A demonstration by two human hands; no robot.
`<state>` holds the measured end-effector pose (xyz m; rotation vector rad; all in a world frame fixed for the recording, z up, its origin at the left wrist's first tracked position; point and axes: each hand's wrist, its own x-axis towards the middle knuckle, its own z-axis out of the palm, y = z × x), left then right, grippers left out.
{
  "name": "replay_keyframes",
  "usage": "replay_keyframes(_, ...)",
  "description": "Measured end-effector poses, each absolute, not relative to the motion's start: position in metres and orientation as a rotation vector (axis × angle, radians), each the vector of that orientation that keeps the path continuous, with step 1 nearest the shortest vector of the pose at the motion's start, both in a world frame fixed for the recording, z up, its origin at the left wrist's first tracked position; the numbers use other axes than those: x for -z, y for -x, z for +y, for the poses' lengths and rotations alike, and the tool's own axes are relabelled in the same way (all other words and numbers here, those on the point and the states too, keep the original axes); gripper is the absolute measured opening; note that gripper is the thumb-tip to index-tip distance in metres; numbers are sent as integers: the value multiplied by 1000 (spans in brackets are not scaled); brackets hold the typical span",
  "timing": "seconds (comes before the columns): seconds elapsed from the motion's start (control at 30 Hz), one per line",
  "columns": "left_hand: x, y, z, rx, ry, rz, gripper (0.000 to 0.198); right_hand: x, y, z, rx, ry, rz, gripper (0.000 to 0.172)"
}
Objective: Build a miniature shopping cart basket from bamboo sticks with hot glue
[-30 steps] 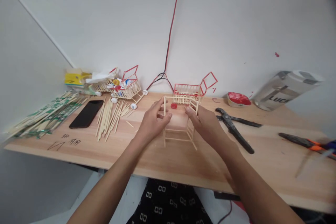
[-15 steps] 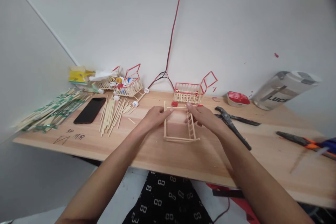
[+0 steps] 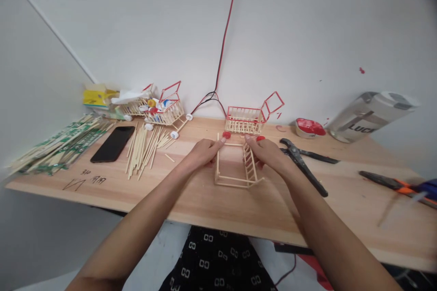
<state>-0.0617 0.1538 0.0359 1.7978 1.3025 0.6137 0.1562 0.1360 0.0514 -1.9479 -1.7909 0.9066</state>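
Between my two hands is a small open frame of pale wooden sticks, with a ladder-like row of short rungs along its right side. My left hand grips its far left corner, thumb along the top. My right hand pinches the far right corner beside the rungs. Some fingers of both hands are hidden under the frame. Just beyond stands a miniature stick cart with red-painted rims, a raised red handle and red wheels.
Left of my hands lie loose sticks, a black phone and packaged chopsticks. Behind them stand more stick carts with bottle caps. On the right are pliers, a red-stained dish, a bottle and orange-handled pliers.
The stick frame has tilted and shifted slightly right, showing more of its rung side. Both hands keep hold of it; the view has turned slightly.
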Motion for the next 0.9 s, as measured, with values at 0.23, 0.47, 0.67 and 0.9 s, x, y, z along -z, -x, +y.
replay_keyframes(0.23, -36, 64, 151, -711, -1738, 1235, 58, -49, -159, 125, -1367, 1597, -1423, 57)
replay_keyframes(0.47, -29, 68, 150, -794, -1562, 1171, 51, -48, -158, 120, -1510, 1444, -1308, 44)
replay_keyframes(0.67, -29, 70, 147, -854, -1492, 1122, 51, -46, -154, 120, -1449, 1452, -1318, 47)
replay_keyframes(0.9, -37, 70, 141, -865, -1388, 1091, 51, -42, -157, 121, -1537, 1418, -1295, 49)
